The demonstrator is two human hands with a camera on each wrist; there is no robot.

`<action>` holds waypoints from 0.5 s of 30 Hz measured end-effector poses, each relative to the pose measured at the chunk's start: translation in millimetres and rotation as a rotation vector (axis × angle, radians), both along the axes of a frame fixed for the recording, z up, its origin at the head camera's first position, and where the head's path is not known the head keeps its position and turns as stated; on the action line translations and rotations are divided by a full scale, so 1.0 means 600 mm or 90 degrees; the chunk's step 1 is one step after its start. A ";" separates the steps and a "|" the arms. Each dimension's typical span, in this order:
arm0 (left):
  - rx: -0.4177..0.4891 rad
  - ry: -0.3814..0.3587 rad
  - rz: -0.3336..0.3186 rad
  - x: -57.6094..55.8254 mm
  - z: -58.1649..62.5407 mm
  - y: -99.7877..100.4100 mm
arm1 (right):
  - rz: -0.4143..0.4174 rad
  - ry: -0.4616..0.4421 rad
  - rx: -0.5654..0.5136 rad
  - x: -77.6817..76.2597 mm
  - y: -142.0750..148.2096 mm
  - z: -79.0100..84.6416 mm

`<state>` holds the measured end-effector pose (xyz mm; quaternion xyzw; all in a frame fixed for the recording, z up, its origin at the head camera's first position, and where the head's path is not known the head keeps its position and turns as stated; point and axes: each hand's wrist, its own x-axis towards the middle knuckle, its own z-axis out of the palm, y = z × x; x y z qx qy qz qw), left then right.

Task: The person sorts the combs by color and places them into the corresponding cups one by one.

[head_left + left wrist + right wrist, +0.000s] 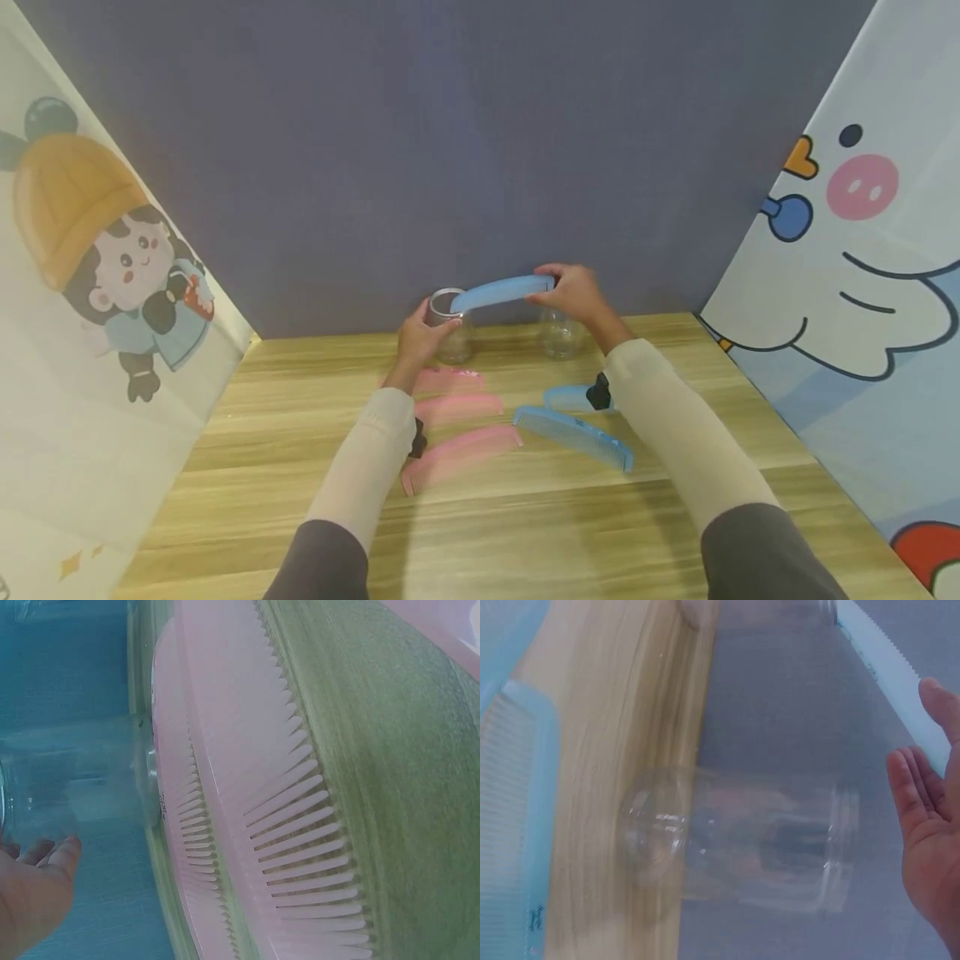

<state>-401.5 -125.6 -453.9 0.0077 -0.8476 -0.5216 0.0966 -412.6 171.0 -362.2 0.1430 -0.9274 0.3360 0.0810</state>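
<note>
My left hand (420, 340) holds a clear jar (454, 343) near its rim, at the back of the table. Between the thumb and fingers of my right hand (577, 293) is one end of a light blue comb (498, 292). The comb's other end meets the mouth of that jar; how far inside it reaches I cannot tell. Below my right hand a second clear jar (561, 337) stands upright, and the right wrist view shows its side (765, 840). The left wrist view has my left fingers (64, 855) against the first jar.
On the wooden table (495, 533), three pink combs (465, 446) lie near my left forearm. Two more blue combs (577, 433) lie by my right forearm, one partly covered by it. A grey panel (420, 150) rises behind the jars, with printed panels at both sides.
</note>
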 end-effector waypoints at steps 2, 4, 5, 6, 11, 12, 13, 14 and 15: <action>0.001 -0.004 0.003 0.000 -0.001 -0.001 | 0.003 0.014 0.020 -0.003 -0.011 0.004; 0.006 -0.008 0.007 -0.002 -0.004 -0.002 | 0.002 0.020 0.028 -0.003 -0.024 0.008; 0.006 -0.010 0.006 -0.003 -0.005 -0.002 | 0.001 0.019 0.027 -0.002 -0.031 0.010; 0.006 -0.013 0.005 -0.003 -0.006 -0.002 | 0.001 0.017 0.023 -0.002 -0.038 0.012; 0.009 -0.018 -0.010 -0.003 -0.008 -0.001 | 0.021 -0.014 -0.056 0.001 -0.068 0.025; 0.013 -0.018 -0.014 -0.003 -0.008 0.000 | 0.035 -0.018 -0.077 0.001 -0.072 0.028; 0.017 -0.016 -0.017 -0.003 -0.007 0.000 | 0.049 -0.022 -0.097 0.001 -0.075 0.030; 0.021 -0.015 -0.019 -0.002 -0.006 0.001 | 0.062 -0.028 -0.115 0.001 -0.077 0.031; 0.023 -0.012 -0.020 -0.003 -0.005 0.002 | 0.075 -0.032 -0.130 0.002 -0.078 0.033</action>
